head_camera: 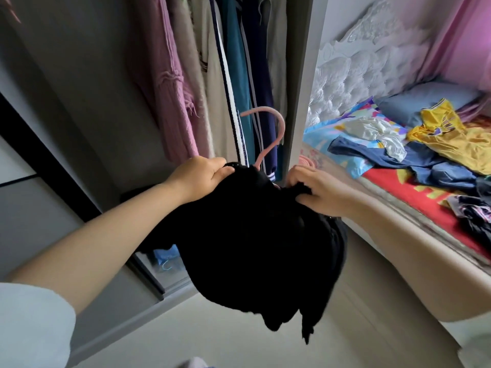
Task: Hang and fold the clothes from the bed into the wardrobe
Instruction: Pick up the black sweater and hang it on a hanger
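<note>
A black garment (255, 243) hangs in front of me on a pink hanger (276, 128), whose hook sticks up above the cloth. My left hand (202, 176) grips the garment's left shoulder. At the right shoulder, my right hand (316, 191) pinches the black fabric. The open wardrobe (300, 75) lies straight ahead, with several clothes hanging inside, among them a pink knit (170, 83) and dark blue pieces (255, 83). On the bed (414, 205) at the right lie a yellow top (451, 139), blue garments (414, 160) and a white cloth (372, 131).
The wardrobe's sliding door (39, 160) stands at the left, its dark frame running down to the floor track. A white padded headboard (353, 75) and a blue pillow (422, 100) sit at the bed's far end. Pale floor (212, 338) lies below the garment.
</note>
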Demonstrator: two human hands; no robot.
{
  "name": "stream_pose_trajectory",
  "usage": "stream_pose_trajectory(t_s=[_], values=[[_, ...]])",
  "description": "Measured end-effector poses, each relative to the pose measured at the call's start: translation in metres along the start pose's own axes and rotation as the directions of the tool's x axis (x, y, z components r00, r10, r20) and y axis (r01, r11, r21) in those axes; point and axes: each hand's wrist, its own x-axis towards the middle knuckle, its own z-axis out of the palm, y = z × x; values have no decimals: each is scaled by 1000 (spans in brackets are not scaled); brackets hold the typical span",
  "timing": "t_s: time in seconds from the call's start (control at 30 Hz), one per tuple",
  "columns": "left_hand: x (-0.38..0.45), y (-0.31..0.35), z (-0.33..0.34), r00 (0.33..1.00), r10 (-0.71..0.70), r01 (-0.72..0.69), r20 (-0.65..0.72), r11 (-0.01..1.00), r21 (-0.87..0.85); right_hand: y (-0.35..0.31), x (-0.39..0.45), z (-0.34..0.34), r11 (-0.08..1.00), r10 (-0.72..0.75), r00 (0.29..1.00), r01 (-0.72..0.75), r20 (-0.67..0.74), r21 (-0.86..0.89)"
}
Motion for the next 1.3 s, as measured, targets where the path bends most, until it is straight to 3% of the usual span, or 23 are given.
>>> stream_pose_trajectory(t_s=[0.1,0.17,0.23,0.3,0.4,0.47,0.63,0.77,0.83,0.93,1.07,1.2,1.23,1.3], values=[[0,2,-8,993,3,-2,-116,1000,6,-3,5,4,990,-95,995,93,-21,-102],[-4,-10,-16,979,25,-38,-200,998,-60,7,1,-11,972,-92,994,78,-53,-223],[-8,-20,-25,957,71,-111,-280,986,-127,19,-2,-30,976,-50,993,26,-108,-216],[-7,-23,-34,939,123,-175,-322,975,-138,25,1,-42,977,-121,979,89,-165,-192],[-2,-16,-38,932,160,-223,-326,961,-165,24,12,-43,974,-193,966,168,-170,-155],[2,-9,-39,941,160,-235,-299,943,-234,15,20,-38,996,-80,972,72,-222,-44],[16,6,-37,960,121,-191,-254,942,-275,3,44,-29,986,40,959,8,-281,169],[16,14,-30,964,76,-157,-255,936,-314,-15,60,-34,996,-51,966,67,-254,56],[17,20,-31,958,72,-168,-278,926,-337,-18,59,-38,1000,17,969,-20,-245,-8],[19,18,-37,924,150,-233,-352,950,-207,-18,52,-50,996,75,947,-88,-313,-28],[8,-25,-44,839,286,-225,-462,957,183,-7,42,-83,989,147,893,-144,-425,41],[-3,-48,-35,828,162,-143,-536,987,77,2,44,-90,981,-85,901,0,-425,-195],[-6,-50,-34,815,116,-110,-567,993,44,8,45,-88,981,-111,916,40,-387,-189],[-10,-55,-37,753,-7,-30,-658,999,-44,12,47,-93,997,-16,957,-5,-290,-71]])
